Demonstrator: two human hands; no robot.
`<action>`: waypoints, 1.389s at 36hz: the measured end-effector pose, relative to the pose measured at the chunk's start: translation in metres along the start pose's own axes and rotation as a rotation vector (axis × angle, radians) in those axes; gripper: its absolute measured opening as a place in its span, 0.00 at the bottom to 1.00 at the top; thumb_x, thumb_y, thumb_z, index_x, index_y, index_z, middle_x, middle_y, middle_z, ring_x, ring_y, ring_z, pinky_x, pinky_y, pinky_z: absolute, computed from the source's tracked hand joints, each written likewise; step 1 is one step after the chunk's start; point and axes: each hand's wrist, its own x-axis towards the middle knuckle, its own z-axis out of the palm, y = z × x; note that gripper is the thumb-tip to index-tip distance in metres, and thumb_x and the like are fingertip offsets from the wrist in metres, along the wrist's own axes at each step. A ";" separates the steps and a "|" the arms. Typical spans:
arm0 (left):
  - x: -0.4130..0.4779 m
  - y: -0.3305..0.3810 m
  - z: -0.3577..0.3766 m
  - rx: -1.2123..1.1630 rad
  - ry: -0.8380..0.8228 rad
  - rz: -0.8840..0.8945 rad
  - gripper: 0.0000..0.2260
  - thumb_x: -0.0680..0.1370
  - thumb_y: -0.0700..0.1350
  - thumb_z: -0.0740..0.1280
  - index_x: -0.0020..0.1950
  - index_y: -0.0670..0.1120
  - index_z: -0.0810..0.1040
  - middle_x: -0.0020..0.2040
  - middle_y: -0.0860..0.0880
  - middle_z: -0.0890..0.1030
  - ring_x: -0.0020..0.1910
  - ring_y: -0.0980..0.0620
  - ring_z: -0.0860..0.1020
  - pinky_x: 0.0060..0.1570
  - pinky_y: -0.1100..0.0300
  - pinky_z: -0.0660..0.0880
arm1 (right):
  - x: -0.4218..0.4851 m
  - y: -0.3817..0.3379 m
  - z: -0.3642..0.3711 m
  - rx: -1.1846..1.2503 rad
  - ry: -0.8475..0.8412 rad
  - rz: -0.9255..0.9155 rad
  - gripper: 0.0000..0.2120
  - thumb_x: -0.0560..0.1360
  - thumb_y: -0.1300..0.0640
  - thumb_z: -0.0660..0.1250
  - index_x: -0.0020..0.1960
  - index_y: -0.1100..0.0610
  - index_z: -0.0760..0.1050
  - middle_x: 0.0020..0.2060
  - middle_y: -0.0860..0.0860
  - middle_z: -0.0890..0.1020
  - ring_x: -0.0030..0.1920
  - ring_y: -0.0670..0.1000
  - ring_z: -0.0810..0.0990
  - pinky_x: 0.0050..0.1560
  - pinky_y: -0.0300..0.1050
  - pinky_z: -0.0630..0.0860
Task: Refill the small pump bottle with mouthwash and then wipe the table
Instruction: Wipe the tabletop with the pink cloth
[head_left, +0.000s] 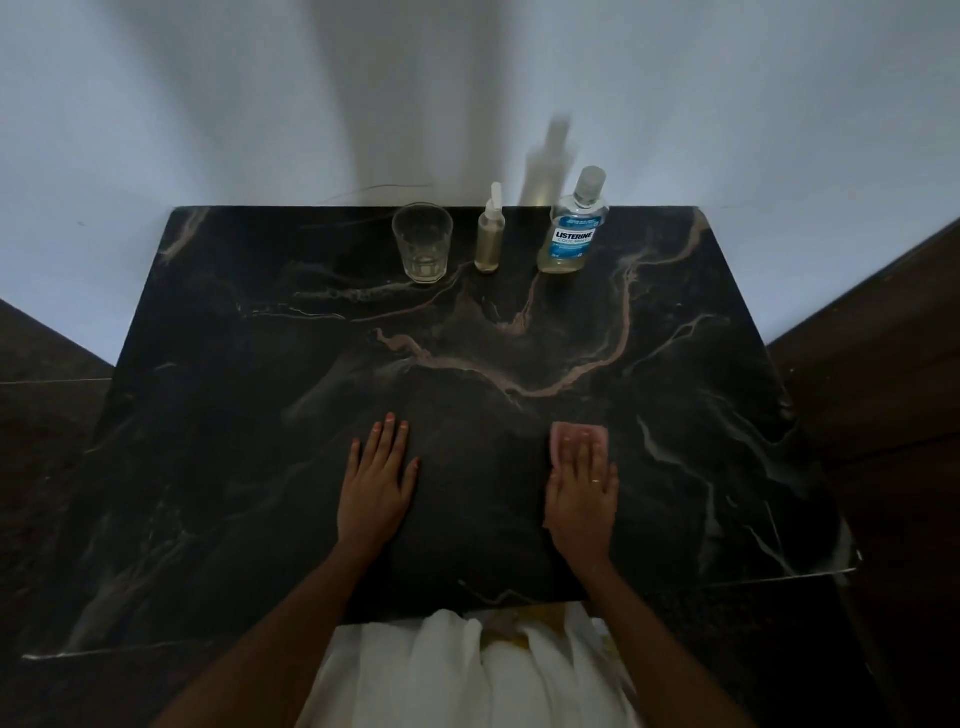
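A small pump bottle (490, 234) with yellowish liquid stands capped at the back of the dark marble table (260, 415). To its right stands a capped mouthwash bottle (570, 228) with a blue label, partly filled. My left hand (376, 480) lies flat on the table near the front, fingers together, holding nothing. My right hand (584, 491) rests flat on a small pink cloth (579, 434), pressing it onto the tabletop; only the cloth's far end shows beyond my fingers.
An empty clear drinking glass (422, 243) stands left of the pump bottle at the back edge. A pale wall rises directly behind the table. Dark floor lies on both sides. White clothing (467, 675) hangs at the table's near edge.
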 end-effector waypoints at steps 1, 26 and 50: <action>0.000 0.000 0.000 0.005 -0.005 0.000 0.31 0.74 0.60 0.38 0.74 0.49 0.50 0.76 0.49 0.51 0.72 0.57 0.44 0.72 0.54 0.41 | 0.004 0.012 -0.003 0.010 0.011 0.036 0.27 0.74 0.52 0.46 0.69 0.60 0.62 0.68 0.62 0.67 0.68 0.62 0.65 0.63 0.64 0.65; 0.001 0.000 0.002 0.042 -0.003 0.006 0.28 0.76 0.54 0.38 0.74 0.46 0.52 0.76 0.47 0.53 0.74 0.53 0.48 0.72 0.52 0.44 | -0.014 -0.073 0.013 0.031 -0.010 -0.246 0.26 0.74 0.49 0.49 0.71 0.55 0.58 0.68 0.55 0.69 0.68 0.57 0.67 0.62 0.58 0.70; 0.001 -0.002 0.001 0.022 -0.033 0.015 0.28 0.75 0.56 0.36 0.73 0.48 0.46 0.75 0.50 0.47 0.73 0.55 0.43 0.73 0.53 0.41 | 0.060 0.066 -0.023 0.125 0.074 0.184 0.24 0.79 0.56 0.48 0.73 0.53 0.47 0.75 0.56 0.50 0.74 0.56 0.47 0.72 0.57 0.45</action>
